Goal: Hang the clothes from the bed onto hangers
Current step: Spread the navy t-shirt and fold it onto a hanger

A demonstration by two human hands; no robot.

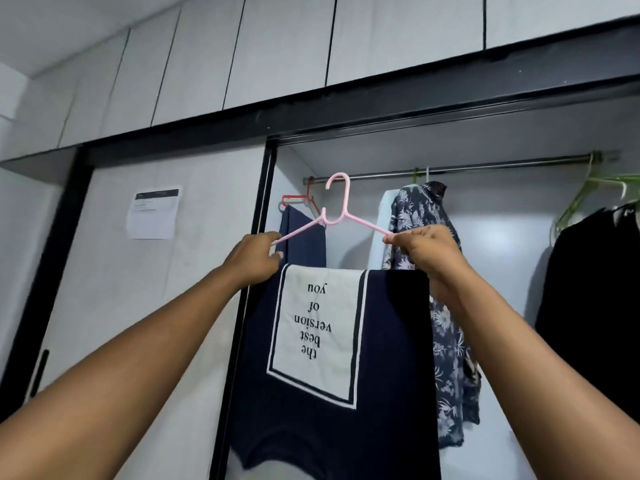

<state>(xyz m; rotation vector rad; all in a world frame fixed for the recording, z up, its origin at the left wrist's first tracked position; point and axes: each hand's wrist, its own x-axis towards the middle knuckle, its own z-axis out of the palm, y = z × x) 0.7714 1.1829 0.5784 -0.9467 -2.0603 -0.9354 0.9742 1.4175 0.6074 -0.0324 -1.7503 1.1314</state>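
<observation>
A person's left hand [258,259] and right hand [424,249] each pinch one end of a pink plastic hanger [341,216], raised before an open wardrobe with its hook level with the metal rail [485,168]. A navy T-shirt [391,341], folded over the hanger's bar, shows a white panel reading "the best version of you" upside down. On the rail hang a floral shirt [420,216], a black garment [595,289] and a red hanger [298,199]. A printed notice [154,212] is stuck to the grey sliding door [156,306].

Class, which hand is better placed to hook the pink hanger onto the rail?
Probably the right hand: it grips the pink hanger firmly, whose hook is near the rail; the left hand only pinches a tip.
</observation>
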